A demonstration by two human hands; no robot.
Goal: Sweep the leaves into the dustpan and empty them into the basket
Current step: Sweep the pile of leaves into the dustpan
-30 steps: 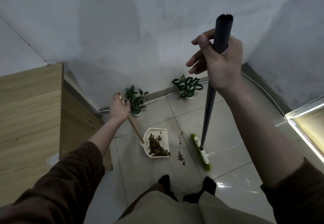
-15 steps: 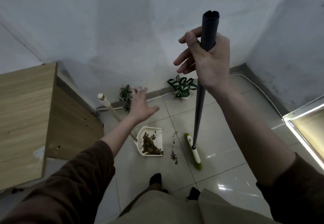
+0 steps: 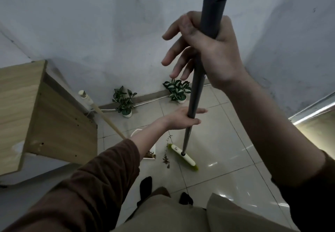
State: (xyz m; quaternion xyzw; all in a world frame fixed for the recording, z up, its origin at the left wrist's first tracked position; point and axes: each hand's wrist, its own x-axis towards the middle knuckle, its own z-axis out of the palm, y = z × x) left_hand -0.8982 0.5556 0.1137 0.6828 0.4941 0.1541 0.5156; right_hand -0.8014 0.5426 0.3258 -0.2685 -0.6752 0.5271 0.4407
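Observation:
My right hand (image 3: 213,54) grips the top of the broom's dark handle (image 3: 196,86), fingers partly loosened. My left hand (image 3: 181,118) closes around the same handle lower down. The broom's green and white head (image 3: 183,156) rests on the tiled floor. A thin line of brown leaves (image 3: 165,160) lies just left of the head. The white dustpan (image 3: 151,154) sits on the floor left of the leaves, mostly hidden behind my left forearm; its wooden handle (image 3: 103,116) leans up to the left, held by no hand. No basket is in view.
A wooden cabinet (image 3: 36,115) stands at the left. Two small potted plants (image 3: 125,103) (image 3: 177,89) sit against the grey wall with a white cable along the skirting. A lit metal-edged panel (image 3: 315,123) is at the right. My feet (image 3: 146,182) stand below the dustpan.
My left hand let go of the dustpan handle, swung right and took hold of the broom handle. The dustpan handle now leans free. The view moved closer to the broom.

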